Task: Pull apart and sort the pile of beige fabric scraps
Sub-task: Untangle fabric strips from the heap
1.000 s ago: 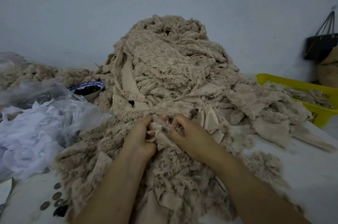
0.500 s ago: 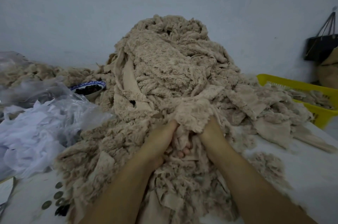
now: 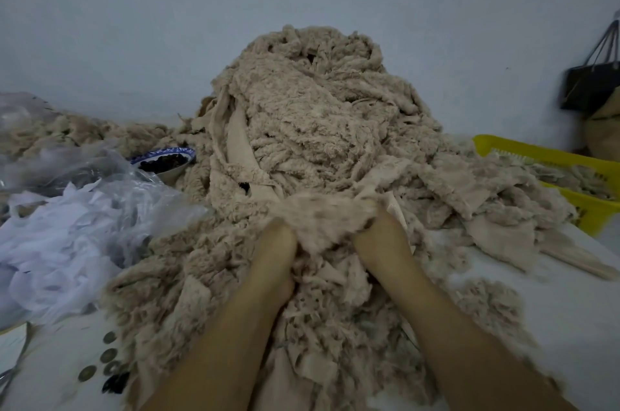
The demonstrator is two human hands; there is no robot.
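So the pile of beige scraps (image 3: pixel 318 128) takes up basically the whole middle of the frame. It's heaped up tall against the pale wall (image 3: pixel 134 24) and spills down across the white desk (image 3: pixel 553 293) right to the bottom edge. It's a mix of fluffy fleece bits and a few flat smooth strips.

Both hands are dug in at the lower centre, with a fuzzy clump (image 3: pixel 325 219) bunched up between them and draped over the knuckles. The right hand (image 3: pixel 382 236) has its fingers curled into the clump's right edge, gripping it. The left hand (image 3: pixel 275 249) pushes in under the clump's left side. Its fingers are completely buried in the fluff, so I can't tell if they're closed on anything or not. The clump is blurry too, which doesn't help.

Stuff around it:
- On the left of the frame there's a clear plastic bag (image 3: pixel 67 226) stuffed with white scraps, pressed right up against the pile.
- Just behind the bag, a bowl (image 3: pixel 167 152) with a blue patterned rim has something dark inside. It's wedged between the bag and the pile.
- More beige fluff runs along the wall at far left.
- At lower left, a few small round discs (image 3: pixel 108 355) lie on the desk beside the pile's edge.
- On the right, a yellow basket (image 3: pixel 536 152) has some beige scraps in it, and the pile touches its near side.
- At upper right, a black bag (image 3: pixel 590 85) hangs by its handles on the wall.
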